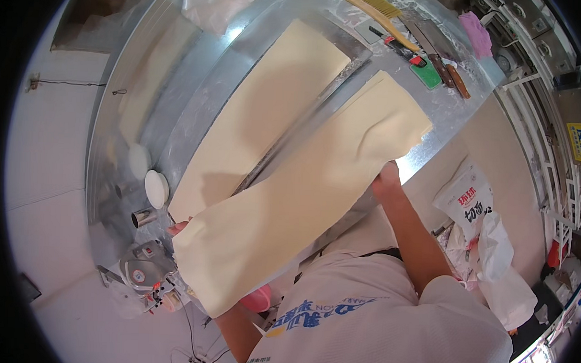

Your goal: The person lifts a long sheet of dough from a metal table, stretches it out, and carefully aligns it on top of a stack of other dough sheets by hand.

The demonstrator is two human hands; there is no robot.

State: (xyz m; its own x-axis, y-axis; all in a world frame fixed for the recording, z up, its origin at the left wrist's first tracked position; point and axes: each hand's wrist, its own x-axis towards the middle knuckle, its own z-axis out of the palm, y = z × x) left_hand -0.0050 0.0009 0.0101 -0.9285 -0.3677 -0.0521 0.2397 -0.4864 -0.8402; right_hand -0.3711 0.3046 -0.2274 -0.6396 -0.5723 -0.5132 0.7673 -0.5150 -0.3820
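A long, pale yellow dough sheet (290, 188) stretches across in front of me, its far right end layered and lying on the metal table. My right hand (386, 182) grips its near edge towards the right end. The left end hangs over my left forearm; my left hand (179, 227) is mostly hidden under it, with only fingertips showing at the far edge, holding the sheet from below. Beyond it, a second long dough sheet (275, 83) lies flat on the table, partly in shadow. A dark straight strip (286, 139) runs between the two sheets.
On the metal table (207, 90), a brush (376, 10), knives (441, 68) and a green scraper (428, 75) lie at the far right. A white bowl (156, 188) and metal cup (143, 218) stand left. White bags (495, 255) sit at right, near a white rack (545, 134).
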